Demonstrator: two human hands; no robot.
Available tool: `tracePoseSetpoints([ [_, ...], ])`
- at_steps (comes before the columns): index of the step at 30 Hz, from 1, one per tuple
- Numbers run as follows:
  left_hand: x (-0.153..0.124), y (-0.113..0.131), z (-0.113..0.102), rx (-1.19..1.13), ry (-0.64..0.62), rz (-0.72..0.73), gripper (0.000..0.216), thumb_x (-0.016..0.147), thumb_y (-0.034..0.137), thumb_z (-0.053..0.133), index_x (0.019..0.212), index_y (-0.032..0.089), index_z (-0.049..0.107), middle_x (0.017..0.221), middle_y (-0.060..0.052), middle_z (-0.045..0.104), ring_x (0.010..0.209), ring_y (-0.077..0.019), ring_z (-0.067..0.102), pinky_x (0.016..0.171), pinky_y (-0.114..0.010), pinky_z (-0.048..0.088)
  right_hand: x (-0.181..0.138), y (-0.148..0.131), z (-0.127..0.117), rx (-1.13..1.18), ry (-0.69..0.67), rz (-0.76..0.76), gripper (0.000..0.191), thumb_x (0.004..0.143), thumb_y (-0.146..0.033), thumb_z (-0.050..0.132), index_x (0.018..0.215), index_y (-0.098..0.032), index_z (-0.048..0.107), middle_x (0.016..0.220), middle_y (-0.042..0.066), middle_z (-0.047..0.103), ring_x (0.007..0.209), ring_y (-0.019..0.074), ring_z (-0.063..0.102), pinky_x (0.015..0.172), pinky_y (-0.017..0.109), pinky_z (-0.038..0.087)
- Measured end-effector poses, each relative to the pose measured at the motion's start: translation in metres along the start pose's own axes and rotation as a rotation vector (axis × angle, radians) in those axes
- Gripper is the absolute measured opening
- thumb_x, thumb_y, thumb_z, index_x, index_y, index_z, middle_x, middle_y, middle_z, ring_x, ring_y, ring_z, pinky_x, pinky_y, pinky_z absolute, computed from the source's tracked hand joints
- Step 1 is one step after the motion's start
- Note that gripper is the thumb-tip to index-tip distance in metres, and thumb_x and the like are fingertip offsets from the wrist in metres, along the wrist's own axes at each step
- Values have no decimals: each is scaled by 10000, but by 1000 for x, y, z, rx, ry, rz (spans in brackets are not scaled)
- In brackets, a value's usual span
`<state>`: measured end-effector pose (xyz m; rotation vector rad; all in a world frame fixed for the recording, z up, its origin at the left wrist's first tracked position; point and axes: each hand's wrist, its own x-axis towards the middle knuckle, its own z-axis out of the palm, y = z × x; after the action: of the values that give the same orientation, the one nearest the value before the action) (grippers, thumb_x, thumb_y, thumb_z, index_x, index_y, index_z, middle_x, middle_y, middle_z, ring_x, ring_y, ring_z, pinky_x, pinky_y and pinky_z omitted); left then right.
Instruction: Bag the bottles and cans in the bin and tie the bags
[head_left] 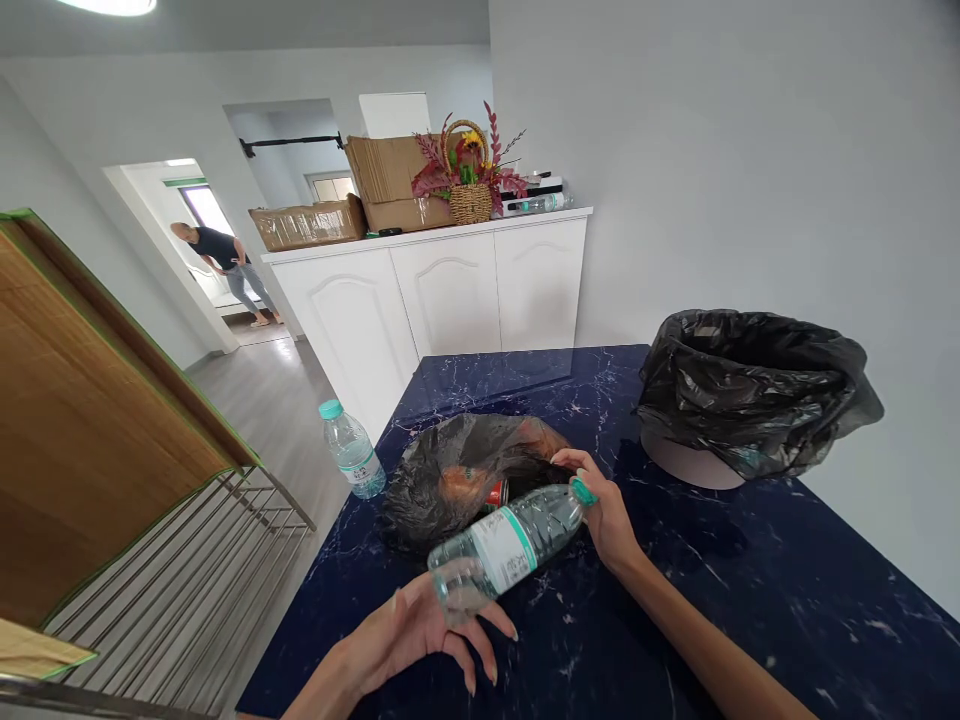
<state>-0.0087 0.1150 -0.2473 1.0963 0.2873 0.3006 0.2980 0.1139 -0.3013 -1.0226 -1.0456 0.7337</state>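
A clear plastic water bottle with a teal cap lies tilted between my hands above the dark blue marble table. My left hand supports its base from below, fingers curled around it. My right hand pinches the teal cap end. Just behind the bottle lies a dark plastic bag with orange and red items showing inside. A second water bottle stands upright at the table's left edge.
A bin lined with a black bag stands at the right of the table. A wooden board on a metal rack fills the left. White cabinets with cardboard boxes and a flower basket stand behind. Another person bends in the far doorway.
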Motion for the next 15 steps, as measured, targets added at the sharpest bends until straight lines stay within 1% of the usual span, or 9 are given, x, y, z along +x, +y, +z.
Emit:
tracePoseSetpoints([
  [1,-3,-2,-2,-35,52,-5,1012,831,931,570,1537,208,526,1344,-238,706,1023,-346,752,843,-459,580,-1,0,0,1,-23,-1,400,1006,-528,479,1073,-237,744,1211,117,661,1149,307,636,938,402,537],
  [2,-5,-3,-3,-51,106,-22,979,866,913,544,1535,198,534,1354,-235,705,1060,-353,748,896,-483,569,-2,1,1,0,-45,-3,398,1007,-528,473,1064,-240,742,1214,115,656,1160,307,629,959,403,528],
  [3,-6,-4,-3,-40,158,-50,919,896,871,564,1521,199,554,1363,-220,705,1115,-357,738,955,-494,551,-3,2,2,-4,-66,-6,394,1006,-526,474,1062,-242,741,1211,112,655,1164,307,626,978,404,519],
  [5,-6,-5,2,42,211,-127,783,908,746,698,1474,213,611,1377,-172,712,1233,-354,696,1061,-484,501,-6,4,5,-23,-105,-13,378,1001,-519,493,1066,-241,742,1189,106,664,1152,303,627,1001,405,503],
  [7,-3,-5,13,139,182,-189,720,875,629,818,1445,224,648,1361,-132,729,1277,-341,672,1095,-454,478,-9,5,8,-53,-140,-19,371,1002,-511,507,1096,-239,742,1142,95,680,1110,293,640,993,402,501],
  [9,1,-4,25,161,113,-210,678,862,566,860,1418,224,679,1316,-110,752,1249,-321,687,1076,-424,489,-11,6,9,-90,-163,-26,389,1029,-510,469,1094,-237,739,1072,84,691,1042,278,653,945,395,517],
  [11,0,-4,33,105,42,-201,659,842,542,886,1390,224,708,1286,-98,764,1241,-301,692,1068,-387,493,-11,5,10,-136,-164,-48,454,1071,-509,384,965,-234,728,1070,85,688,1037,271,654,939,396,517],
  [13,-9,-5,33,45,-9,-175,739,749,503,967,1387,232,712,1266,-93,769,1240,-298,696,1059,-364,500,-11,3,10,-195,-139,-85,521,1100,-500,328,827,-233,682,1133,94,671,1112,277,634,983,406,495],
  [15,-27,-8,26,30,-7,-137,863,663,450,1025,1425,243,676,1242,-102,776,1203,-314,720,1028,-384,526,-11,2,10,-270,-88,-130,501,1110,-479,345,800,-238,655,1173,95,646,1177,286,603,1021,422,463],
])
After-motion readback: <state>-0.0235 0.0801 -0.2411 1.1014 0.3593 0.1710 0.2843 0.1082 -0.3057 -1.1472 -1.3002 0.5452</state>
